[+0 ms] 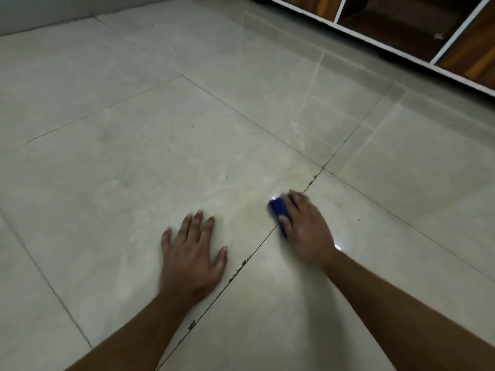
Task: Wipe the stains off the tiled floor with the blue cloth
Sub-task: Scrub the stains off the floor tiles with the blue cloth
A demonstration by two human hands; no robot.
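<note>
- The tiled floor [134,108] is filling almost the whole view. It is pale grey and shiny, and both hands are lying on it.
- A shelf unit [417,30] with white edges and brown wood inside is standing far beyond the right hand, up at the top right.
- A grey wall [40,12] is showing far ahead of the left hand, at the top left.
- Dark grout lines are running between the tiles. One grout line [238,274] is passing between the two hands, and it is going under the right hand's fingers. Little dark bits of dirt are sitting along it.
- The left hand [191,253] is lying flat on the floor, palm down. Its fingers are straight and spread wide, and it is holding nothing.
- The right hand [305,226] is pressing down on the blue cloth [278,210]. Its fingers are curling over the top of the cloth and its thumb is hugging the near side. The hand is looking a bit blurry.
- The blue cloth is bunched up small under the right hand's fingers. It is touching the floor right on the grout line, and only its left part is peeking out.
- Tiny dark specks [226,178] are dotting the tile just ahead of the left hand's fingertips.
</note>
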